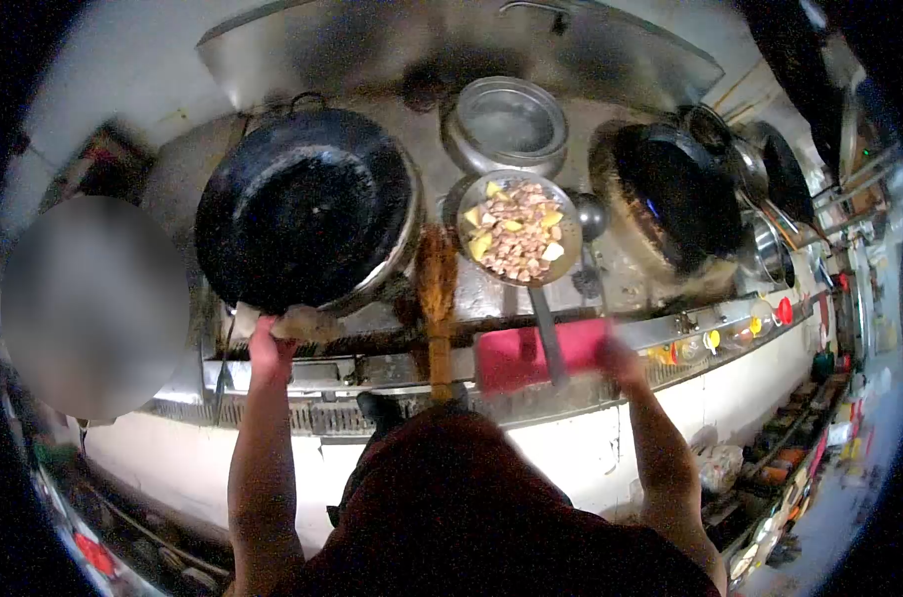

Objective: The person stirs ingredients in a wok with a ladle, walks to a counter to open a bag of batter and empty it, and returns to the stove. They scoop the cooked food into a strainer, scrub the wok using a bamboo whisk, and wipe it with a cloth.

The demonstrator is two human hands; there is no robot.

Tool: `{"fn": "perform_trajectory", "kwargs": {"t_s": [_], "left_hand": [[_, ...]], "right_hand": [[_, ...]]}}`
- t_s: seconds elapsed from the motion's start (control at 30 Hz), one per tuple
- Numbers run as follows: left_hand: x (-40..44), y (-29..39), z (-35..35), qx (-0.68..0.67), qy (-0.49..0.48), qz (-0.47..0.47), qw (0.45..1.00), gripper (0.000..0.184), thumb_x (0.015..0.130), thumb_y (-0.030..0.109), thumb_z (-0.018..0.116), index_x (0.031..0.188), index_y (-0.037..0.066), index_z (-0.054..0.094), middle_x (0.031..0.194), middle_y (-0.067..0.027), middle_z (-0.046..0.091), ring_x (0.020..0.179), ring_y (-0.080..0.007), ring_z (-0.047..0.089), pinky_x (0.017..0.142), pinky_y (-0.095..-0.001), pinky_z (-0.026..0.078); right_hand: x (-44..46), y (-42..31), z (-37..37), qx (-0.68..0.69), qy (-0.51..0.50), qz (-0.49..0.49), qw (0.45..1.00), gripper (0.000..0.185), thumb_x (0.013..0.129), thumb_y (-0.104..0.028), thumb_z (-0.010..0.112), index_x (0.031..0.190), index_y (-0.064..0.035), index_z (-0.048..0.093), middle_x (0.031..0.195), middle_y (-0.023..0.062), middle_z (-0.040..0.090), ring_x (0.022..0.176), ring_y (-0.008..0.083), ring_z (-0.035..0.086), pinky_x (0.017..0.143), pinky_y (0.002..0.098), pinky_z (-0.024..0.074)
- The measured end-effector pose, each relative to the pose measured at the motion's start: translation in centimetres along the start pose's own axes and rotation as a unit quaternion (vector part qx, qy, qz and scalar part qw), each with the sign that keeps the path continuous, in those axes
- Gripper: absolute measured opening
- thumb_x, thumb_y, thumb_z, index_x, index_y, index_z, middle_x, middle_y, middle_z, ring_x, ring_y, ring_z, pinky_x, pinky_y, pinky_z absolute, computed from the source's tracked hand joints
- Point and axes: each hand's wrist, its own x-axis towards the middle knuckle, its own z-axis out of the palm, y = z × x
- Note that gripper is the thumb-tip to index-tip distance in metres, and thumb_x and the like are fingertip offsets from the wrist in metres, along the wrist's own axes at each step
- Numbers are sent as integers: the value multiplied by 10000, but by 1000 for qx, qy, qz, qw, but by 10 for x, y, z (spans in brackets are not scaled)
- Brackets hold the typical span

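My left hand (271, 345) is closed on a pale cloth (307, 324) at the near rim of a large black wok (317, 214). On the right, my right hand (623, 364) is blurred at the right end of a red, flat-looking object (511, 360); its fingers are too smeared to read. Behind the red object, a long-handled strainer (464, 231) holds chopped meat with yellow pieces (516, 234). The strainer's handle (545, 328) points toward me and crosses the red object. Between wok and strainer lies a brown brush (438, 298).
A metal pot (511, 121) stands behind the strainer, and a ladle (592, 214) lies to its right. Another dark wok (675, 199) is on the right, near more pans and strainers. Small containers with red and yellow lids (755, 324) line the right front edge.
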Motion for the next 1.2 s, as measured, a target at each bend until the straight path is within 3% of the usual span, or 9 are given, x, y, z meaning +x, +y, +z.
{"fn": "perform_trajectory", "kwargs": {"t_s": [0.03,0.1,0.17,0.2,0.53,0.63,0.8,0.97,1.2], "left_hand": [[7,-6,0,-47,8,8,999,238,782,235,495,960,77,505,949,-87,562,875,-252,562,737,-405,481],[8,-5,-3,-34,7,-9,999,204,776,237,506,915,86,511,930,-75,553,866,-243,552,710,-393,484],[-1,1,9,-15,35,-3,999,191,773,251,517,880,93,509,882,-66,544,827,-226,547,680,-374,482],[-1,1,11,-28,29,-5,999,194,766,256,526,877,98,508,867,-60,538,805,-218,546,663,-370,479],[5,5,-1,-33,48,-16,998,225,736,186,575,919,87,487,842,-36,532,756,-176,551,563,-321,463],[10,1,-4,-43,59,4,997,185,767,184,538,883,47,492,807,-80,571,662,-208,592,489,-302,489],[11,3,-6,-71,49,-11,996,307,753,86,562,1001,-37,431,879,-101,536,724,-178,553,538,-315,467],[16,-13,-7,-74,40,53,995,365,764,98,559,1060,-63,418,981,-132,523,780,-184,533,678,-305,450],[-13,15,0,-81,72,130,986,390,732,108,559,1043,-89,429,971,-126,523,818,-188,503,710,-299,423]], "right_hand": [[-2,15,12,-151,28,18,988,323,835,-190,504,1103,-9,511,824,153,625,656,284,585,610,362,477],[-1,-1,17,240,69,144,958,343,844,-258,484,1081,-13,516,855,171,615,721,343,573,701,395,466],[8,-101,-10,-215,253,-85,939,355,833,-301,479,1059,-31,518,820,168,610,712,324,576,682,397,469],[11,-169,-14,-157,255,-75,951,365,822,-299,491,1062,-25,507,805,170,607,697,335,573,666,412,470],[49,-293,226,-57,-198,178,962,731,709,-635,485,1172,-75,396,694,163,583,599,308,584,537,445,464],[35,-307,186,311,-68,243,916,445,762,-327,593,1112,-80,472,726,72,558,584,176,540,508,338,451],[-15,-459,111,412,-26,172,895,535,798,-94,565,1289,-87,352,1055,53,520,863,133,521,697,265,457],[41,-543,68,63,-80,8,995,580,817,-188,568,1323,-94,300,1151,113,518,980,208,530,854,302,412],[193,-598,122,-371,-217,-117,896,421,802,-255,513,1211,-169,467,955,176,599,843,342,583,741,405,471]]}}
